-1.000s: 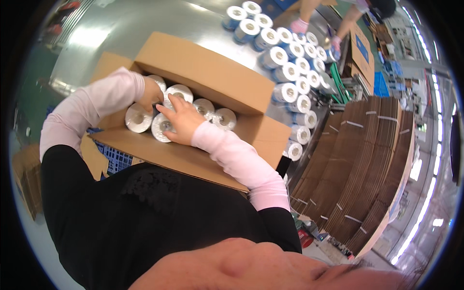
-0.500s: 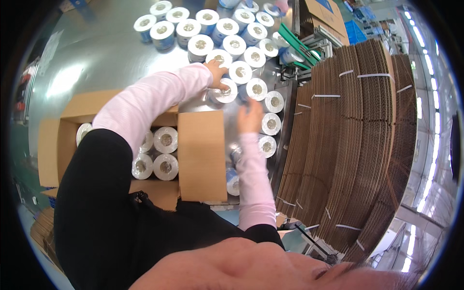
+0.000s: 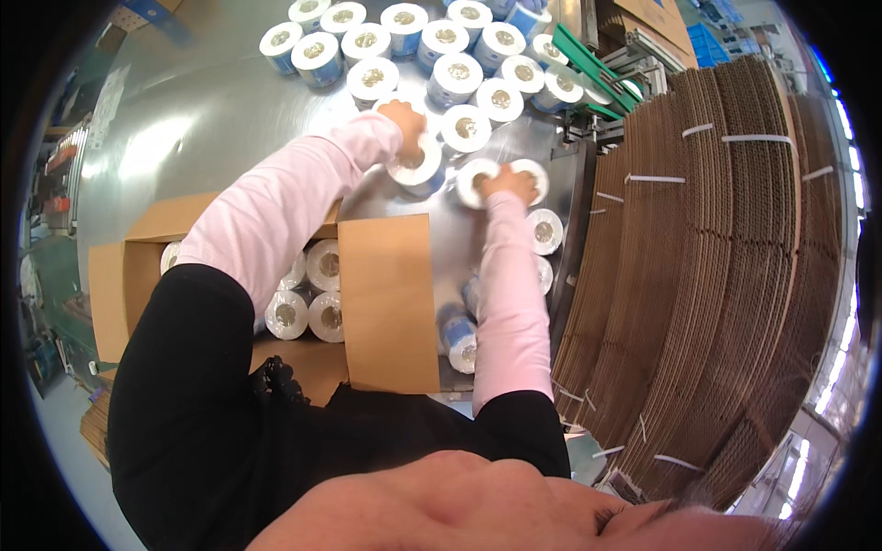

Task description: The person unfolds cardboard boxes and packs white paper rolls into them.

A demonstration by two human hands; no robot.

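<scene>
Several white rolls with blue-printed sides and clear wrap stand on a metal table (image 3: 220, 83). My left hand (image 3: 402, 124) is closed over two of them, a near roll (image 3: 413, 170) and a farther one it partly covers. To the right, my right hand (image 3: 514, 182) lies across two more rolls, a left roll (image 3: 472, 188) and a right roll (image 3: 533, 173), with its fingers closed on their tops. An open cardboard box (image 3: 390, 303) stands at my left with wrapped rolls (image 3: 324, 317) inside; my left arm hides part of it.
Farther rolls (image 3: 404, 28) stand in a group at the back of the table. A tilted roll (image 3: 458, 340) lies beside the box flap. Stacked flat cardboard (image 3: 680, 275) rises along the right side, near a green guide rail (image 3: 593, 69).
My right hand has moved forward and right onto two rolls. My left hand has drawn its two rolls a little left, away from their neighbours.
</scene>
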